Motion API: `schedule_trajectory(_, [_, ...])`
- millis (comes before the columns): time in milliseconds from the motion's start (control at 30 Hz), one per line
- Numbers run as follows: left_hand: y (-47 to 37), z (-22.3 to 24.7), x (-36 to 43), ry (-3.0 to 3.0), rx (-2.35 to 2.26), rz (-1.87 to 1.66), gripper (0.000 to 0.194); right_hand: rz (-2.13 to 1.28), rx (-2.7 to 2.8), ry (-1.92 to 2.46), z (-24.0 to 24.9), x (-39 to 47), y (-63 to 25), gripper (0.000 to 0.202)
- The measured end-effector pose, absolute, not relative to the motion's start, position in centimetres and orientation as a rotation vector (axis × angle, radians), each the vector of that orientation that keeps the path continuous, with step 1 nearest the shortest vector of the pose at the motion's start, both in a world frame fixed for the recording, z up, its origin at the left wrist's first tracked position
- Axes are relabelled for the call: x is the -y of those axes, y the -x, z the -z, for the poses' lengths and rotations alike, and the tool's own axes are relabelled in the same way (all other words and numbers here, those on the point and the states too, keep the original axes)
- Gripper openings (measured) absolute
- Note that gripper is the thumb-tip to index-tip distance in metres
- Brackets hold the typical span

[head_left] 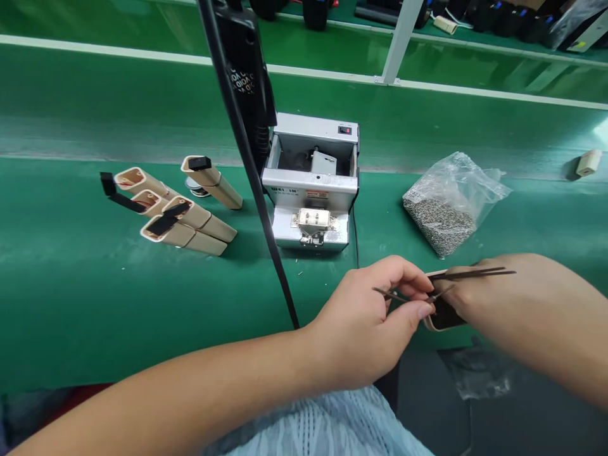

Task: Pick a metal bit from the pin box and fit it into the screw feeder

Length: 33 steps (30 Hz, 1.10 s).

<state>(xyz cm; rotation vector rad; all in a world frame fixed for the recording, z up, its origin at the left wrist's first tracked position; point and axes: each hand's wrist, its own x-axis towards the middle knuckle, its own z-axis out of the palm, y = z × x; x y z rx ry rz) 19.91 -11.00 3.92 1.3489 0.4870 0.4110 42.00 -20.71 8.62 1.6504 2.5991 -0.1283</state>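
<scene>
My left hand [375, 316] pinches the end of a small beige casing [444, 315] with a dark opening, just above the table's near edge. A thin dark strip [390, 294] pokes out leftward between its fingers. My right hand [494, 297] comes in from the right against the same casing and holds dark tweezers [475, 273], which lie across the top of the casing with their long end pointing right. The right hand's fingertips are hidden behind the casing and the left hand.
A grey screw-feeder box [311, 190] stands straight ahead, and a clear bag of small screws [441, 215] lies to its right. Several beige casings [183, 221] with black tabs lie at left. A black cable [247, 158] hangs across the middle. Green belt [71, 272] all around.
</scene>
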Motion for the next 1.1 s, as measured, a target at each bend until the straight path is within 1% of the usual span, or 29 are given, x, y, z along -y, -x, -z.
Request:
schedule_trajectory(67, [-20.2, -4.1, 11.1, -1.332, -0.515, -0.393, 0.009, 0.176, -2.550, -1.650, -8.4, 20.9, -42.0, 0.021])
schedule_trajectory(200, [-20.4, -4.5, 11.2, -1.298, -0.636, -0.334, 0.008, 0.241, -2.440, -1.694, -8.7, 21.2, -42.0, 0.026])
schedule_trajectory(300, [-20.4, -4.8, 11.1, -1.368, -0.680, -0.317, 0.003, 0.244, -2.444, -1.740, -9.9, 22.1, -42.6, 0.021])
schedule_trajectory(367, [-20.3, -4.7, 10.9, -1.466, -0.638, -0.350, 0.003, 0.174, -2.483, -1.802, -10.7, 23.0, -42.9, 0.015])
schedule_trajectory(400, [-20.3, -4.6, 10.9, -1.535, -0.585, -0.384, 0.005, 0.126, -2.502, -1.833, -10.9, 23.4, -43.0, 0.015])
schedule_trajectory(500, [-19.9, -4.3, 10.7, -1.818, -0.324, -0.491, 0.012, -0.063, -2.484, -1.934, -11.1, 24.2, -42.7, 0.029])
schedule_trajectory(533, [-19.8, -4.3, 10.7, -1.925, -0.222, -0.503, 0.015, -0.153, -2.462, -1.988, -10.9, 24.3, -42.5, 0.031])
schedule_trajectory(600, [-19.7, -4.4, 10.8, -2.157, -0.053, -0.479, 0.025, -0.357, -2.372, -2.144, -10.2, 24.4, -42.2, 0.028])
schedule_trajectory(667, [-19.8, -4.7, 11.1, -2.398, 0.054, -0.415, 0.032, -0.403, -2.322, -2.272, -9.3, 24.3, -42.1, 0.026])
schedule_trajectory(800, [-20.5, -5.1, 12.0, -2.666, 0.129, -0.338, 0.030, -0.158, -2.432, -2.325, -8.4, 24.3, -42.8, 0.017])
schedule_trajectory(900, [-21.2, -5.0, 12.4, -2.685, 0.124, -0.284, 0.025, 0.125, -2.498, -2.377, -8.7, 24.6, -43.6, 0.019])
schedule_trajectory(1000, [-21.6, -5.2, 12.4, -2.663, 0.108, -0.166, 0.026, 0.393, -2.539, -2.421, -8.9, 24.7, -44.2, 0.016])
schedule_trajectory(1100, [-21.8, -6.0, 11.9, -2.609, 0.032, -0.086, 0.027, 0.405, -2.520, -2.459, -8.3, 24.5, -44.5, 0.012])
